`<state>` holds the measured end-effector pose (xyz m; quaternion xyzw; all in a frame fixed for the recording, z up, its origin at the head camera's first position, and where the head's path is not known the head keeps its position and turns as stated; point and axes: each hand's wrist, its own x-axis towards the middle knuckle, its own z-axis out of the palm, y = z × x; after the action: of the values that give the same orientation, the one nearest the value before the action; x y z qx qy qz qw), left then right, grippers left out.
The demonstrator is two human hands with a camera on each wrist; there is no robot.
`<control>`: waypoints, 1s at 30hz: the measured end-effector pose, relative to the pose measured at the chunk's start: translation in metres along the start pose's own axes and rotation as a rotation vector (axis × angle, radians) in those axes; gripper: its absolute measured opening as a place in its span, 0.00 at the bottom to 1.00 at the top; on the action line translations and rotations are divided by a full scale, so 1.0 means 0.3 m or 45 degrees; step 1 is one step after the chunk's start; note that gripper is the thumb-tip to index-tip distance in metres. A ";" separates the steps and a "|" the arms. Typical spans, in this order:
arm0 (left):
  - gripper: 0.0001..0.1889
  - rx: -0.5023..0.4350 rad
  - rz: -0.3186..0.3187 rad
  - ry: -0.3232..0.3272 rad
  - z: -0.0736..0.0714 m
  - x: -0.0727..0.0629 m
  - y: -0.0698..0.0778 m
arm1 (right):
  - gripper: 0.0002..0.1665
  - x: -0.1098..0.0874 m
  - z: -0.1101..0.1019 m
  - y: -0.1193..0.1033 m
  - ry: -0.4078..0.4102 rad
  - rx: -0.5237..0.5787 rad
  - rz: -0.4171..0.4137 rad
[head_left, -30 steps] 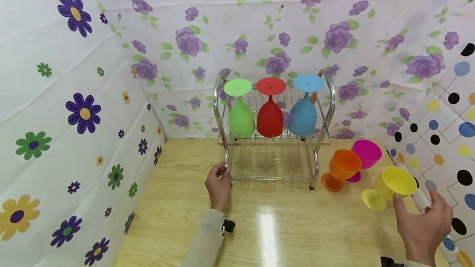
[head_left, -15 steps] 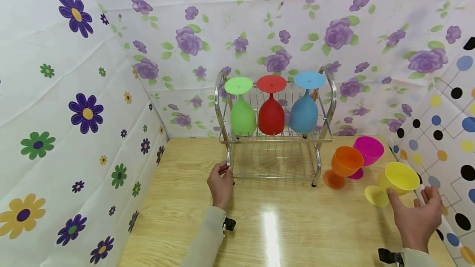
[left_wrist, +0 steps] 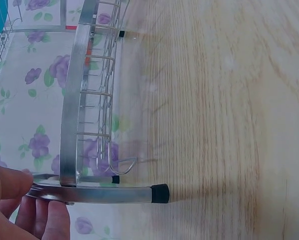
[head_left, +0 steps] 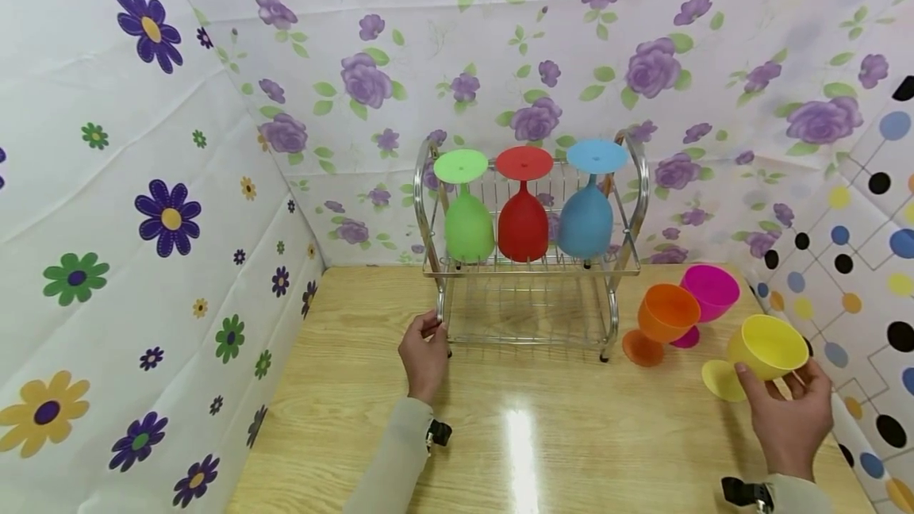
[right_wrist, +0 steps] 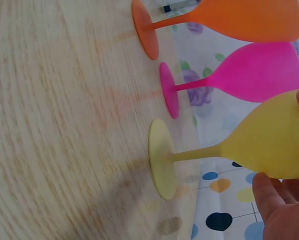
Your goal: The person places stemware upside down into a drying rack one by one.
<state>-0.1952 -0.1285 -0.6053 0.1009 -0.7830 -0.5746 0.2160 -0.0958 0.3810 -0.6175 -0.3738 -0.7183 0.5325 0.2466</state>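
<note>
My left hand [head_left: 424,355] pinches the front left leg of a chrome two-tier dish rack [head_left: 528,274]; the left wrist view shows thumb and fingers around the metal leg [left_wrist: 109,194]. At the right, my right hand [head_left: 791,417] holds the bowl of a yellow wine goblet [head_left: 764,351], thumb on one side and fingers on the other. The goblet stands upright, its round foot [right_wrist: 162,160] at the tabletop. Beside it stand an orange goblet [head_left: 667,314] and a magenta goblet [head_left: 710,292]. Upside down on the rack's upper tier sit green [head_left: 469,228], red [head_left: 524,228] and blue [head_left: 585,224] goblets.
The rack's lower tier [head_left: 524,339] is bare wire. A light wood table [head_left: 343,435] lies under everything. A rose-patterned cloth [head_left: 443,46] hangs behind, with a daisy cloth [head_left: 164,292] at the left and a dotted cloth [head_left: 857,260] at the right.
My right hand has moved left to the yellow goblet, and its fingers have closed around the bowl. The left hand stays on the rack leg. The view has shifted slightly.
</note>
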 end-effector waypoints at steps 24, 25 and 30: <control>0.14 0.072 0.070 -0.010 -0.018 -0.001 0.004 | 0.50 -0.038 -0.047 -0.065 0.036 -0.119 -0.112; 0.14 0.070 0.061 -0.015 -0.018 -0.001 0.005 | 0.50 -0.043 -0.052 -0.074 0.034 -0.130 -0.129; 0.15 0.048 0.030 -0.046 -0.019 -0.008 0.013 | 0.49 -0.073 -0.072 -0.117 -0.001 -0.156 -0.255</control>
<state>-0.1902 -0.1310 -0.6009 0.0852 -0.7987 -0.5587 0.2065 -0.0762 0.3707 -0.5764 -0.3142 -0.7833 0.4604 0.2752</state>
